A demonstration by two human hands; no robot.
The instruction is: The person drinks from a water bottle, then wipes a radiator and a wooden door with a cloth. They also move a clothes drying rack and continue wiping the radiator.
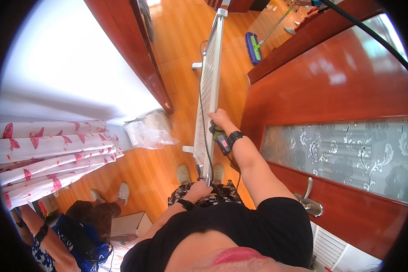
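A long white panel heater (208,78), wrapped in clear plastic, stands on small white feet and runs away from me through the doorway. My left hand (199,191) grips its near end, beside a dark power cord (202,117) and its plug. Farther along, my right hand (221,119) is closed on the top edge, with its thumb side hidden from view. A dark device with a pink label (223,144) hangs at my right wrist, against the panel's right side.
A red-brown door (292,105) with patterned glass stands at right, its frame beyond. A flat mop (254,48) rests on the floor ahead, held by a person. Plastic-wrapped goods (149,131) and a patterned curtain (54,149) are at left. Another person sits lower left near a cardboard box (129,222).
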